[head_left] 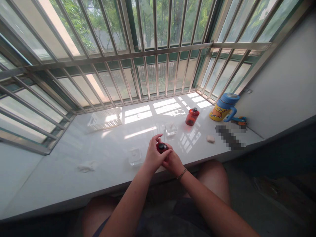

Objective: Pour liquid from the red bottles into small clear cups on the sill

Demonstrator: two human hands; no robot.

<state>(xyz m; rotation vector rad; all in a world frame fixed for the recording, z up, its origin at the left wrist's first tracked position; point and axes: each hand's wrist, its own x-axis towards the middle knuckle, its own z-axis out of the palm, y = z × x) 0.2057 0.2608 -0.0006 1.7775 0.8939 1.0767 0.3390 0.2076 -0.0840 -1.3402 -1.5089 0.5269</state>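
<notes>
A small red bottle with a black cap (pixel 162 146) sits between my two hands, above the front part of the white ledge (pixel 108 174). My left hand (pixel 153 154) is closed around its left side, with the index finger reaching over beyond the cap. From the right, my right hand (pixel 173 161) wraps the lower part, which the fingers hide. One clear plastic box (pixel 135 158) lies just left of my left hand. A second clear box (pixel 171 131) stands behind the bottle. Farther back on the right is another red see-through bottle with a dark cap (pixel 192 117), upright and apart from both hands.
A white perforated basket (pixel 105 124) rests at the back left; crumpled white tissue (pixel 87 166) lies at the front left. On the right are a pale lump (pixel 210 139), a blurred-out item (pixel 229 137) and a blue-yellow mug (pixel 222 107). Metal window bars (pixel 148 54) line the back.
</notes>
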